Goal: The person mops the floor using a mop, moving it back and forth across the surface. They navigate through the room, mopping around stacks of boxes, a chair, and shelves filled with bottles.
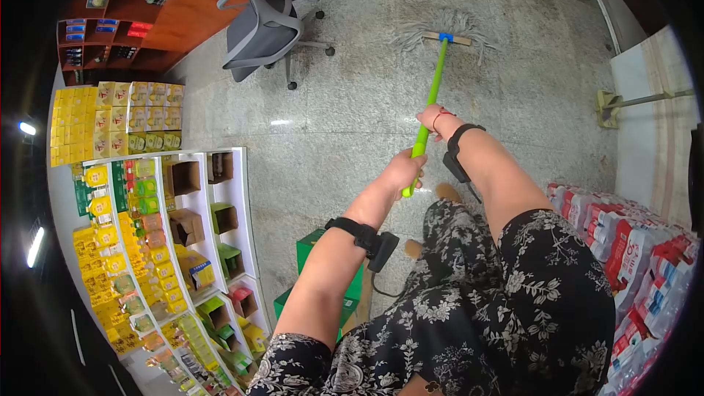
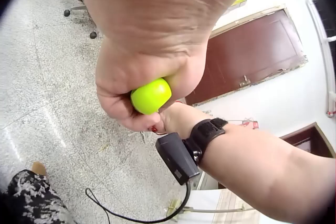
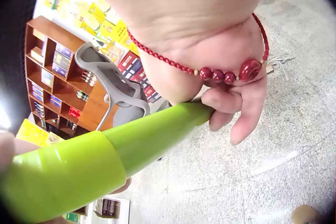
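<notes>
A string mop with a lime-green handle [image 1: 437,77] reaches away from the person over the speckled floor. Its grey strands [image 1: 469,26] are spread on the floor around a light bar with a blue joint. My left hand [image 1: 401,171] grips the handle close to its near end; in the left wrist view the rounded green end cap [image 2: 151,96] pokes out of that fist. Farther up the handle, my right hand [image 1: 438,122] holds it between thumb and curled fingers, with some fingers looser in the right wrist view. A red beaded bracelet [image 3: 215,75] circles the right wrist.
A grey office chair [image 1: 264,29] stands left of the mop head. White shelves [image 1: 238,213] of bottles and boxes line the left side. Plastic-wrapped bottle packs [image 1: 631,249] are stacked at the right. Green boxes [image 1: 312,246] sit by the person's left side.
</notes>
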The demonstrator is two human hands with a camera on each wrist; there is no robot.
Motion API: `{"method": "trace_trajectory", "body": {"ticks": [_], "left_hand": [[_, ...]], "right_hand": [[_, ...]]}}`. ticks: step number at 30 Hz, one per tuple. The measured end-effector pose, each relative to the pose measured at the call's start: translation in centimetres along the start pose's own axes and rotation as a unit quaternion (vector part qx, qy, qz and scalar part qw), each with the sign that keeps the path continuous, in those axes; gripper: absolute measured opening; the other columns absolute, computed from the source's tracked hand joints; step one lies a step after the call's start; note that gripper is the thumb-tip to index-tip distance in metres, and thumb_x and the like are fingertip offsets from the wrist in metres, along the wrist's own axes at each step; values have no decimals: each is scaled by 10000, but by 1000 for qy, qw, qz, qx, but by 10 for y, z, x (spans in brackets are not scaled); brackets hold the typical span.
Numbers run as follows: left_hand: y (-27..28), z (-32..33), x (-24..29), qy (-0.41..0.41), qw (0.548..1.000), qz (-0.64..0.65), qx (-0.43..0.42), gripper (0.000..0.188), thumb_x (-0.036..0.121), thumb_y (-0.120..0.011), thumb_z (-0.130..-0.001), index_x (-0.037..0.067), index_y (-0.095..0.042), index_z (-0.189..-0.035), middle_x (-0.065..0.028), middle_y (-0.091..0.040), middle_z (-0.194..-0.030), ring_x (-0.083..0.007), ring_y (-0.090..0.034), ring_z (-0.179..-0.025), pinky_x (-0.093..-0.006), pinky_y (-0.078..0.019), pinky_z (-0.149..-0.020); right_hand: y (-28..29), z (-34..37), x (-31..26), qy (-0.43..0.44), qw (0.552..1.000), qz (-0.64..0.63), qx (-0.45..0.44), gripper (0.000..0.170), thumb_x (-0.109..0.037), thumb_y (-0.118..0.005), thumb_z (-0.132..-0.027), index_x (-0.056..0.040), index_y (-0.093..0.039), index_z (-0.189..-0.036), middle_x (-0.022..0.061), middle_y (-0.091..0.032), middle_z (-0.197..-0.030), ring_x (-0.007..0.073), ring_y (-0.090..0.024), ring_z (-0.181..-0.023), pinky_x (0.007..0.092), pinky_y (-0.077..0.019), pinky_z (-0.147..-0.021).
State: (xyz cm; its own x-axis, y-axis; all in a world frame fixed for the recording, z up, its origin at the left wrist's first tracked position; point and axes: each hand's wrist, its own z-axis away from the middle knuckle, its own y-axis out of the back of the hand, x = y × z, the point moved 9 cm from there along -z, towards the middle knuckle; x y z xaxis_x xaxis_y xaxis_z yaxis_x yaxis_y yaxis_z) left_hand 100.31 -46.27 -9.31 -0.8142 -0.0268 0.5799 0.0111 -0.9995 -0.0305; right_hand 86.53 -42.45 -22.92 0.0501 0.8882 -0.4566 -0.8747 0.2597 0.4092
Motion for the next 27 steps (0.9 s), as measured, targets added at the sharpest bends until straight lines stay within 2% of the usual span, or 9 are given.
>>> {"method": "trace_trajectory", "body": {"ticks": [1, 9, 11, 13, 15, 19, 21, 25, 27], "left_hand": [[4, 2, -1, 12, 1000, -9, 1, 258, 208, -494, -862, 14, -444, -1025, -30, -439, -717, -110, -420, -545, -232, -395, -446], [61, 72, -75, 24, 999, -10, 20, 250, 198, -477, -867, 37, -434, -1053, -18, -453, -668, -97, -420, -472, -222, -358, -411], [79, 104, -112, 39, 999, 5, 27, 241, 193, -473, -870, 41, -437, -1053, -16, -460, -672, -95, -419, -469, -217, -354, -409], [90, 140, -151, 49, 998, 23, 30, 234, 183, -467, -872, 40, -436, -1055, -18, -466, -680, -95, -421, -471, -216, -352, -409], [99, 178, -191, 59, 996, 36, 49, 247, 173, -464, -873, 35, -435, -1076, -21, -467, -684, -100, -424, -474, -216, -353, -412], [108, 251, -283, 93, 989, 77, 84, 420, 160, -476, -868, 31, -368, -1254, -23, -473, -679, -105, -441, -487, -223, -367, -427], [109, 290, -319, 96, 985, 92, 110, 410, 154, -473, -869, 28, -375, -1246, -30, -477, -687, -109, -442, -486, -223, -368, -429], [111, 359, -385, 86, 973, 155, 146, 396, 139, -462, -871, 24, -379, -1241, -38, -477, -689, -117, -442, -487, -224, -367, -428], [110, 386, -414, 84, 964, 199, 158, 396, 130, -459, -872, 19, -376, -1243, -37, -475, -681, -121, -445, -482, -222, -364, -427]], "right_hand": [[-5, -4, -1, -4, 1000, 1, -21, 283, -64, -485, -802, 13, -562, -1062, 167, -585, -1033, 262, -624, -852, 364, -543, -682], [-97, 42, -51, 3, 996, -89, 0, 358, -187, -437, -803, -38, -568, -1100, 158, -567, -1109, 318, -562, -996, 420, -433, -856], [-154, 33, -67, 60, 998, -13, 32, 333, -198, -446, -805, -51, -593, -1065, 155, -581, -1084, 300, -576, -973, 458, -420, -864], [-234, 43, -101, 179, 958, 216, -60, 282, -208, -529, -776, -102, -635, -1016, 143, -619, -990, 315, -587, -936, 629, -352, -842], [-288, 59, -115, 145, 969, 192, -56, 284, -209, -559, -763, -121, -637, -1021, 122, -629, -967, 347, -582, -924, 650, -362, -815], [-389, 148, -145, 293, 823, 458, -164, 357, -170, -676, -682, -100, -626, -1029, 120, -608, -1031, 349, -541, -1001, 659, -397, -748], [-422, 183, -145, 258, 879, 318, -244, 310, -200, -639, -711, -86, -628, -1000, 109, -609, -1011, 342, -538, -1002, 621, -413, -725], [-488, 256, -166, 289, 845, 341, -293, 271, -236, -582, -755, -84, -625, -975, 108, -606, -986, 333, -548, -974, 545, -428, -733], [-499, 290, -177, 264, 857, 317, -310, 478, -402, -398, -853, 14, -576, -1005, 130, -631, -803, 244, -631, -602, 382, -498, -618]]}}
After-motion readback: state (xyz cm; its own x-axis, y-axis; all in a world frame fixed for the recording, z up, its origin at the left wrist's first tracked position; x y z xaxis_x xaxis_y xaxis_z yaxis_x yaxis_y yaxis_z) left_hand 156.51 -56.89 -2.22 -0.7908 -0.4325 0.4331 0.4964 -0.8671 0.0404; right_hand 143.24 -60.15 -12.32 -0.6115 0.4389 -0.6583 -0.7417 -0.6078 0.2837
